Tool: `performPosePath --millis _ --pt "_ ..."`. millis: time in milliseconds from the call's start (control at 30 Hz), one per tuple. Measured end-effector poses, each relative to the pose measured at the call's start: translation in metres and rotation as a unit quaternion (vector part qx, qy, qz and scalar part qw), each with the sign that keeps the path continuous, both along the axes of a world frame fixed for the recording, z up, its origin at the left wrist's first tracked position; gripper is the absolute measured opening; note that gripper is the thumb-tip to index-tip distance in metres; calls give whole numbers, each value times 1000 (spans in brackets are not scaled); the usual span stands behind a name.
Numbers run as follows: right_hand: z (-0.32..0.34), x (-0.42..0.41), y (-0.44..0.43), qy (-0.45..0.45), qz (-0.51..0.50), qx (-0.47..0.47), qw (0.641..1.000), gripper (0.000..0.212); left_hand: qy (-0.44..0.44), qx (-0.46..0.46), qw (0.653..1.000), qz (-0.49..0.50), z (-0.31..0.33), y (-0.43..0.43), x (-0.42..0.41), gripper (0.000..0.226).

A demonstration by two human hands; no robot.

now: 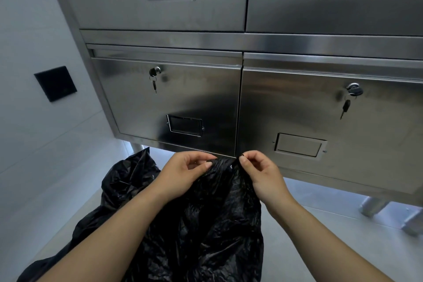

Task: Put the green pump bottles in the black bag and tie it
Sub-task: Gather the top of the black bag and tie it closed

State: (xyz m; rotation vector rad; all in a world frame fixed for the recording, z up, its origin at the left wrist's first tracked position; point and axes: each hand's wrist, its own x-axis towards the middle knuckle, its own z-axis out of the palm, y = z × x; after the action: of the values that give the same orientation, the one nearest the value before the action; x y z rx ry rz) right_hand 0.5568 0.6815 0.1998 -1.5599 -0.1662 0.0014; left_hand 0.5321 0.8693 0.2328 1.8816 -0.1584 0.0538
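A crinkled black plastic bag point(212, 217) hangs in front of me, low in the head view. My left hand point(183, 173) pinches the bag's top edge between thumb and fingers. My right hand point(261, 174) pinches the same edge a little to the right, close to the left hand. The bag's top is gathered between the two hands. More black plastic point(128, 178) bulges out to the left behind my left forearm. No green pump bottles show; the bag's inside is hidden.
A stainless steel cabinet point(229, 39) stands right ahead, with keys hanging in the locks of its two lower doors point(155, 75) point(353, 90). Its metal legs point(375, 206) are at the right. A pale wall with a black square plate point(55, 83) is at the left. Grey floor lies below.
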Motion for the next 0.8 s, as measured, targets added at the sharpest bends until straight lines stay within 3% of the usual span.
performPosePath --millis 67,167,700,800 --pt "-1 0 -2 -64 -30 -110 991 16 11 17 1000 0 -3 -3 -2 17" --pt "-2 0 -1 -103 -60 -154 981 17 38 19 999 -10 -5 -7 -2 23" --pt "-11 -4 5 -129 -57 -200 970 21 27 81 995 49 -21 -12 2 11" --pt "-12 -4 2 -39 -43 -134 989 22 31 74 996 41 -20 -6 4 9"
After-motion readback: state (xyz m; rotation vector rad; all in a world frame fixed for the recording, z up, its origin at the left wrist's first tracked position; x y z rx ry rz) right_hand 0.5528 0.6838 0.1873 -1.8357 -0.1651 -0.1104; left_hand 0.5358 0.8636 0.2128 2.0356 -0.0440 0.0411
